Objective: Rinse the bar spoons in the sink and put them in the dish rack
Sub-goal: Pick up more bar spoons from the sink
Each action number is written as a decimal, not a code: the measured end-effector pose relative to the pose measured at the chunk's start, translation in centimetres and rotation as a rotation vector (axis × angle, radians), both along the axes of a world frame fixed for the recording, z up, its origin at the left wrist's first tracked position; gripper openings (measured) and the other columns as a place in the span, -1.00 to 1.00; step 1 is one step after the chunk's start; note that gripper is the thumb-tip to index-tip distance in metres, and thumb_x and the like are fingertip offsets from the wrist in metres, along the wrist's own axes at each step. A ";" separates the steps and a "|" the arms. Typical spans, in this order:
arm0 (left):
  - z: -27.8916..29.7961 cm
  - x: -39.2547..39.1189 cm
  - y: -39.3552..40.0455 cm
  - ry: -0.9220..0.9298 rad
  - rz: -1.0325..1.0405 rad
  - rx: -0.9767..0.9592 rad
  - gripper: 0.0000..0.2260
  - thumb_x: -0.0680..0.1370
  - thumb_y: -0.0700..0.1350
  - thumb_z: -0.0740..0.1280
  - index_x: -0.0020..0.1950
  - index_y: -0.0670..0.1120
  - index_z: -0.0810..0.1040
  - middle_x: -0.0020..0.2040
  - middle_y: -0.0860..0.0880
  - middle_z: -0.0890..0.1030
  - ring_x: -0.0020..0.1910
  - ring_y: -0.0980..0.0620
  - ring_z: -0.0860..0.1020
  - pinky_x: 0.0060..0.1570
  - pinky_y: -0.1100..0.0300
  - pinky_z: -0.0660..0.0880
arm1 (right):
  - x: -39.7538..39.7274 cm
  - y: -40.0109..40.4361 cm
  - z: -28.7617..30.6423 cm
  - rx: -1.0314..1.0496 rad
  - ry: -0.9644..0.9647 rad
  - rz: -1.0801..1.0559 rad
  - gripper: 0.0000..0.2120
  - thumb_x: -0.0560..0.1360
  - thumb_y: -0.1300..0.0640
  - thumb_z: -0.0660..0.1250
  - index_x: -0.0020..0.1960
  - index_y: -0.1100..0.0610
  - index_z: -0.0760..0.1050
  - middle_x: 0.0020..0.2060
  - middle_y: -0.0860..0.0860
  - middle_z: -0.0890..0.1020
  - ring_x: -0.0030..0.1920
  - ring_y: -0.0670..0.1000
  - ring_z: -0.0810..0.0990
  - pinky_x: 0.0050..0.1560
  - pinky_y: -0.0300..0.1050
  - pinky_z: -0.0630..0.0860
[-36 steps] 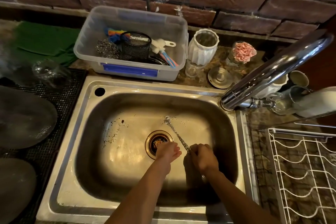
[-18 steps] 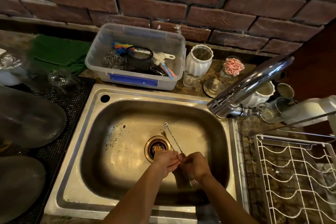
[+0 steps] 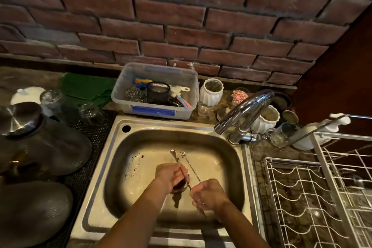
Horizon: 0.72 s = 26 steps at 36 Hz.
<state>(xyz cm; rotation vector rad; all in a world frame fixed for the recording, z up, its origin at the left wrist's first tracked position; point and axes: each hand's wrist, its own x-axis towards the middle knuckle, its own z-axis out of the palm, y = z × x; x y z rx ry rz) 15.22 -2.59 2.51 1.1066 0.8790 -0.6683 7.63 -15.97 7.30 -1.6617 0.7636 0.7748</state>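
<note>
Two twisted metal bar spoons are held over the steel sink, side by side and angled away from me. My left hand grips the left bar spoon around its stem, above the drain. My right hand holds the right bar spoon lower on its stem, whose bottom end pokes out below the fist. The white wire dish rack stands right of the sink. No water runs from the chrome faucet.
A clear plastic tub with scrubbers and brushes sits behind the sink. White ribbed jars, small glasses and cups crowd around the faucet base. Dark plates and upturned glasses rest on a black mesh mat at left. A brick wall closes the back.
The hands have drawn apart, and a second spoon now shows: each hand holds its own. My view has tilted up and shifted, so the sink appears lower and further right.
</note>
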 end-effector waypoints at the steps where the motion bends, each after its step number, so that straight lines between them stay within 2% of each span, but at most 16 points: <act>1: 0.5 0.1 0.3 -0.017 0.004 0.003 -0.88 0.60 -0.35 0.29 -0.01 -0.38 0.61 -0.17 -0.27 0.64 -0.27 -0.09 0.64 -0.39 0.22 0.62 | -0.2 0.1 0.5 0.003 0.000 0.000 -0.90 0.50 0.43 0.33 0.02 0.38 0.55 -0.24 0.17 0.58 -0.37 0.00 0.55 -0.45 -0.24 0.49; 3: 1.4 0.2 0.9 -0.047 0.016 0.003 -0.88 0.60 -0.37 0.28 -0.03 -0.39 0.60 -0.14 -0.29 0.64 -0.22 -0.11 0.64 -0.19 0.14 0.64 | -0.8 0.3 1.5 0.018 -0.009 -0.040 -0.93 0.48 0.46 0.36 -0.10 0.33 0.54 -0.27 0.16 0.59 -0.39 0.00 0.57 -0.50 -0.24 0.49; 5: 2.3 0.1 1.7 -0.063 0.018 0.017 -0.88 0.60 -0.38 0.27 -0.04 -0.40 0.59 -0.08 -0.32 0.64 -0.17 -0.13 0.65 -0.07 0.10 0.64 | -1.3 0.5 2.2 0.013 -0.028 -0.030 -0.90 0.46 0.42 0.42 -0.18 0.27 0.57 -0.27 0.15 0.63 -0.38 0.00 0.62 -0.44 -0.22 0.52; 7: 3.4 -0.3 2.4 -0.088 -0.002 0.026 -0.87 0.60 -0.38 0.28 -0.02 -0.42 0.60 -0.07 -0.33 0.65 -0.17 -0.13 0.66 -0.18 0.15 0.66 | -1.7 0.8 3.2 0.015 -0.030 -0.016 -0.89 0.46 0.39 0.44 -0.20 0.23 0.60 -0.28 0.13 0.66 -0.40 -0.02 0.64 -0.45 -0.21 0.51; 9: 4.7 -0.6 2.8 -0.112 -0.002 0.025 -0.87 0.60 -0.39 0.28 0.00 -0.45 0.59 -0.16 -0.32 0.65 -0.25 -0.11 0.66 -0.33 0.20 0.65 | -2.0 1.0 4.1 0.013 -0.047 -0.006 -0.89 0.45 0.40 0.43 -0.20 0.24 0.62 -0.30 0.13 0.67 -0.42 -0.04 0.65 -0.45 -0.22 0.52; 12: 6.7 -0.9 3.2 -0.129 0.030 0.002 -0.88 0.58 -0.41 0.30 -0.13 -0.39 0.58 -0.35 -0.25 0.64 -0.40 -0.08 0.64 -0.39 0.17 0.65 | -2.3 1.4 5.9 0.030 -0.083 0.026 -0.90 0.45 0.41 0.42 -0.17 0.26 0.64 -0.29 0.14 0.70 -0.37 -0.02 0.69 -0.35 -0.18 0.61; 14: 8.5 -0.9 3.4 -0.164 0.023 -0.035 -0.88 0.57 -0.41 0.30 -0.16 -0.36 0.56 -0.42 -0.21 0.64 -0.44 -0.06 0.63 -0.40 0.17 0.63 | -2.4 1.6 7.4 0.038 -0.094 0.057 -0.93 0.46 0.38 0.42 -0.10 0.26 0.65 -0.30 0.13 0.72 -0.30 0.01 0.72 -0.35 -0.19 0.63; 17: 11.4 -0.4 3.6 -0.238 -0.057 0.020 -0.95 0.56 -0.39 0.34 -0.08 -0.35 0.59 -0.29 -0.23 0.65 -0.38 -0.07 0.66 -0.31 0.14 0.67 | -2.4 1.9 10.1 0.047 -0.126 0.075 -0.92 0.46 0.36 0.45 -0.05 0.30 0.65 -0.31 0.16 0.73 -0.31 0.04 0.73 -0.40 -0.20 0.63; 20: 14.6 0.2 3.8 -0.285 -0.099 0.038 -0.95 0.56 -0.42 0.32 -0.09 -0.37 0.56 -0.25 -0.26 0.61 -0.47 -0.06 0.65 -0.41 0.14 0.65 | -2.2 1.9 13.2 0.051 -0.174 0.108 -0.91 0.46 0.37 0.45 -0.04 0.35 0.67 -0.30 0.20 0.72 -0.39 0.01 0.71 -0.45 -0.22 0.59; 23: 18.0 0.5 3.8 -0.323 -0.142 0.036 -0.95 0.57 -0.42 0.30 -0.07 -0.38 0.55 -0.25 -0.26 0.60 -0.39 -0.08 0.63 -0.47 0.17 0.62 | -1.9 1.8 16.4 0.039 -0.214 0.128 -0.91 0.48 0.36 0.42 -0.03 0.34 0.67 -0.26 0.21 0.73 -0.27 0.08 0.74 -0.44 -0.20 0.61; 26: 20.9 0.9 3.5 -0.382 -0.179 0.049 -0.93 0.56 -0.41 0.32 -0.12 -0.37 0.56 -0.27 -0.25 0.61 -0.39 -0.05 0.63 -0.43 0.15 0.64 | -1.6 1.5 19.3 0.009 -0.239 0.157 -0.94 0.48 0.35 0.42 -0.06 0.32 0.66 -0.22 0.26 0.74 -0.18 0.17 0.74 -0.45 -0.18 0.63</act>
